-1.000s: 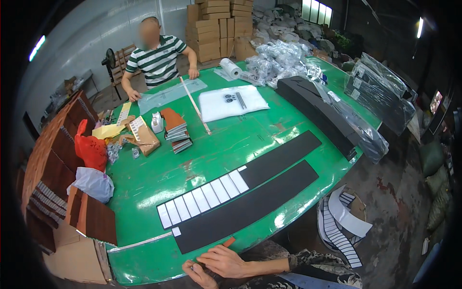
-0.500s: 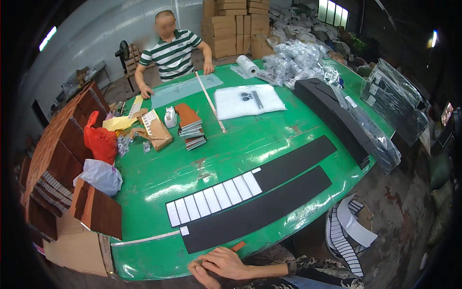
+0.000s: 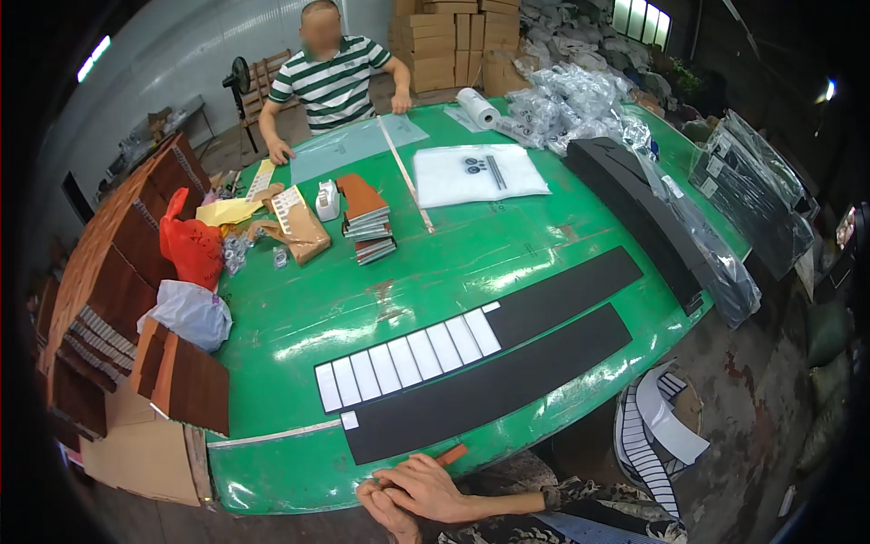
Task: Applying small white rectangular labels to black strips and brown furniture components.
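Observation:
At the table's near edge my two hands are closed together. My right hand (image 3: 428, 490) lies over the fingers of my left hand (image 3: 390, 514), and whatever they pinch, if anything, is hidden. Beside my right knuckles an orange-brown flat piece (image 3: 451, 454) lies on the green table. Just beyond my hands is a long black strip (image 3: 489, 385) with one small white square (image 3: 350, 420) at its left end. Parallel to it lies a second black strip (image 3: 575, 292), whose left half carries a row of white rectangles (image 3: 403, 359).
Stacked black strips (image 3: 634, 218) line the right side. Brown blocks (image 3: 366, 218), a tape dispenser (image 3: 328, 200) and a white foam stack (image 3: 480, 178) lie farther off. A co-worker (image 3: 335, 83) stands across the table. Brown panels (image 3: 195, 381) stand left; a bin (image 3: 693, 408) stands right.
The view has shifted slightly, so the table contents sit a little higher in the picture. My hands stay together at the near edge, with only a small shift of the fingers.

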Demonstrator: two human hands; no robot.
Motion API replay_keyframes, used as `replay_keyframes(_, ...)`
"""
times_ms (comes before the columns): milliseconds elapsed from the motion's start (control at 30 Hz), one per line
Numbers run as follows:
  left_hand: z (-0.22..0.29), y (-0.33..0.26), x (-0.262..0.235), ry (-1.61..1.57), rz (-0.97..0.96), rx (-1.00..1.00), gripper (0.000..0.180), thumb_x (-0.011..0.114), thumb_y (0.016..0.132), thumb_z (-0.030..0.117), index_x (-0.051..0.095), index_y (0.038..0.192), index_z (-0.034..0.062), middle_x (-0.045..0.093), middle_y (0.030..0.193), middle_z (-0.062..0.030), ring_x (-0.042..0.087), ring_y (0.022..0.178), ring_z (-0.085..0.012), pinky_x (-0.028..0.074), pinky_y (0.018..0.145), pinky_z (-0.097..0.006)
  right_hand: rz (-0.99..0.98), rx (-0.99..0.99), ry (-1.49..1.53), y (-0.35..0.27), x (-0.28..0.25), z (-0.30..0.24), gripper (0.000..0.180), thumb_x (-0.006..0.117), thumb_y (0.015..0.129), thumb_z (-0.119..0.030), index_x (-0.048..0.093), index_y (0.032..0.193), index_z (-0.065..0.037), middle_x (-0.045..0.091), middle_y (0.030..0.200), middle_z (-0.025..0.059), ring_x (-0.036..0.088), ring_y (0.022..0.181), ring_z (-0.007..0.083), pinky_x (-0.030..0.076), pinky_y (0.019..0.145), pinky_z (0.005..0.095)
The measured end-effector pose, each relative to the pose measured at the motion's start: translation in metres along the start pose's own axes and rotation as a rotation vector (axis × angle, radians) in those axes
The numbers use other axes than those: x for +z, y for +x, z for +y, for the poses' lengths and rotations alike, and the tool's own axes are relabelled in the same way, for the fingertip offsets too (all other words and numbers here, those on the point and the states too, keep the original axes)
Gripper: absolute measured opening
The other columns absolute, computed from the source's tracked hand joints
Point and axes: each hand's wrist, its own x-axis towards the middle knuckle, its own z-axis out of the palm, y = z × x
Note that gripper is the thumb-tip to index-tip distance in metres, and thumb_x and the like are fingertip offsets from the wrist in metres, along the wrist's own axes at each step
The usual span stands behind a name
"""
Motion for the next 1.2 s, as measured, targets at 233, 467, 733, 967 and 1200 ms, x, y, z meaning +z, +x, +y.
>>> replay_keyframes(233, 0.013, 0.002, 0.012, 0.011, 0.071, -0.023, 0.026, 0.036, 0.098, 0.031, 0.038, 0.093, 0.0050, 0.036, 0.089, -0.0048, 0.038, 0.081, -0.0146, 0.036, 0.077, -0.033, 0.033, -0.036, -0.015, -0.001, 0.000, 0.003, 0.031, 0.054, 0.089, -0.019, 0.058, 0.116, -0.003, 0.065, 0.095, 0.0052, 0.058, 0.090, 0.0219, 0.038, 0.090, 0.0408)
replay_keyframes(467, 0.012, 0.003, 0.008, 0.084, 0.037, 0.007, 0.024, 0.039, 0.098, 0.028, 0.038, 0.094, 0.0040, 0.036, 0.090, -0.0050, 0.037, 0.084, -0.0161, 0.036, 0.079, -0.033, 0.032, -0.031, 0.006, 0.000, -0.006, 0.004, 0.032, 0.055, 0.088, -0.019, 0.058, 0.117, -0.003, 0.064, 0.095, 0.0087, 0.059, 0.093, 0.0248, 0.036, 0.095, 0.0455)
replay_keyframes(733, 0.028, 0.000, 0.003, 0.094, 0.041, -0.098, 0.020, 0.041, 0.098, 0.024, 0.042, 0.101, 0.0038, 0.039, 0.092, -0.0040, 0.038, 0.087, -0.0140, 0.036, 0.080, -0.030, -0.031, -0.021, 0.086, 0.004, -0.008, 0.000, 0.034, 0.061, 0.080, -0.010, 0.055, 0.114, -0.005, 0.062, 0.098, 0.0096, 0.057, 0.095, 0.0300, 0.036, 0.094, 0.0479)
replay_keyframes(967, 0.032, 0.006, 0.003, 0.208, -0.040, -0.023, 0.020, 0.042, 0.098, 0.021, 0.043, 0.104, 0.0017, 0.042, 0.099, -0.0067, 0.041, 0.091, -0.0160, 0.037, 0.086, -0.030, 0.024, -0.013, 0.141, 0.005, -0.021, -0.003, 0.038, 0.062, 0.079, -0.002, 0.054, 0.115, -0.001, 0.060, 0.106, 0.0123, 0.054, 0.104, 0.0314, 0.040, 0.095, 0.0440)
replay_keyframes(1200, 0.031, 0.007, 0.001, 0.230, -0.067, 0.017, 0.024, 0.047, 0.095, 0.024, 0.045, 0.105, 0.0018, 0.045, 0.101, -0.0075, 0.043, 0.097, -0.0183, 0.035, 0.092, -0.032, 0.172, -0.055, -0.036, -0.009, -0.079, 0.014, 0.022, 0.060, 0.079, 0.006, 0.061, 0.101, 0.002, 0.062, 0.103, 0.0159, 0.058, 0.095, 0.0330, 0.048, 0.081, 0.0391)
